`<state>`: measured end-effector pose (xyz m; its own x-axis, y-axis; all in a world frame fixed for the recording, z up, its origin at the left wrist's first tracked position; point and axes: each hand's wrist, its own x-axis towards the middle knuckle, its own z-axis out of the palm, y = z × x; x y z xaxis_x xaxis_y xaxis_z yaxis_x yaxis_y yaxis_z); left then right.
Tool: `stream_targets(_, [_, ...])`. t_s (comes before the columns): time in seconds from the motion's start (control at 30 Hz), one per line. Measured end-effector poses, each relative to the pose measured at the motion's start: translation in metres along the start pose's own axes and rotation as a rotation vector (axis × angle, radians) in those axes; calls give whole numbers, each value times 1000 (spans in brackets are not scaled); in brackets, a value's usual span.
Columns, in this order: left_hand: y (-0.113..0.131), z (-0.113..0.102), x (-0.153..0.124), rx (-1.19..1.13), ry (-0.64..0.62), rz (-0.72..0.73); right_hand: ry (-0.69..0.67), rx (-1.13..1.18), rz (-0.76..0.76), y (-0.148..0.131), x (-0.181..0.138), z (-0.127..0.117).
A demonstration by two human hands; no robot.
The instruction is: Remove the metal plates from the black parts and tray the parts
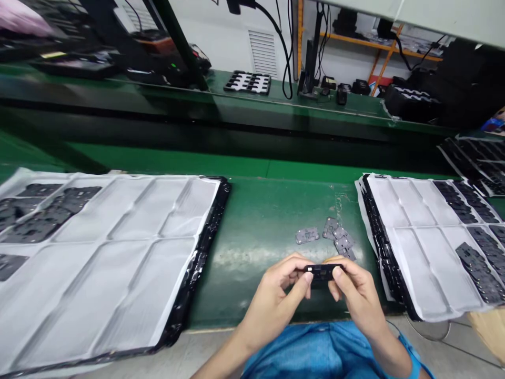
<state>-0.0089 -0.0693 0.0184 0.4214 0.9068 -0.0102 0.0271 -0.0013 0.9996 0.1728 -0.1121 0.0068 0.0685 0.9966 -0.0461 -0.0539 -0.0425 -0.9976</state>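
A small black rectangular plastic-looking part (323, 272) is above the smooth green surface (252, 221); left hand (281, 289) and right hand (356, 292), nearly closed, each pinch one end; judged light, stiff, possibly fragile, best gripped by its ends.

Soft glare lies on the green tabletop (252, 247), upper left blurred.

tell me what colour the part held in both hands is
The held part is mostly black; head view shows it best.
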Motion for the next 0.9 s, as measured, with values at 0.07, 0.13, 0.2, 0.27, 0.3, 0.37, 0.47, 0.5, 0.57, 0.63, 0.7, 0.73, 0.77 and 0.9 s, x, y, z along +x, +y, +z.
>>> stream_targets(0.07, [1,1,-2,-58,-24,-37,1,-14,-16,-1,-1,1])
stream_targets(0.13, [2,2,-3,-113,-32,-72,9,-34,-27,-1,-2,1])
stream_targets(0.2, [1,4,-4,-152,-28,-100,11,-58,-41,0,-3,1])
stream_targets(0.27, [-1,6,-3,-175,-12,-117,9,-80,-70,1,-4,2])
stream_targets(0.3, [-2,7,-2,-180,1,-119,6,-91,-90,1,-4,2])
stream_targets(0.37, [-4,10,0,-182,36,-112,5,-112,-133,2,-5,2])
stream_targets(0.47, [-4,12,2,-188,84,-99,-2,-140,-173,3,-6,2])
stream_targets(0.5, [-5,12,3,-194,92,-96,-4,-145,-180,3,-6,2])
stream_targets(0.57, [-6,12,3,-206,102,-89,-13,-147,-188,3,-7,2])
stream_targets(0.63, [-8,12,3,-217,103,-90,-17,-146,-190,4,-7,2])
stream_targets(0.7, [-10,13,3,-227,113,-93,-23,-140,-188,5,-6,1])
stream_targets(0.73, [-11,14,3,-231,120,-92,-24,-137,-187,6,-6,1])
stream_targets(0.77, [-12,15,4,-236,129,-88,-26,-134,-185,6,-6,1])
stream_targets(0.9, [-11,19,8,-265,161,-100,-28,-110,-152,6,-4,0])
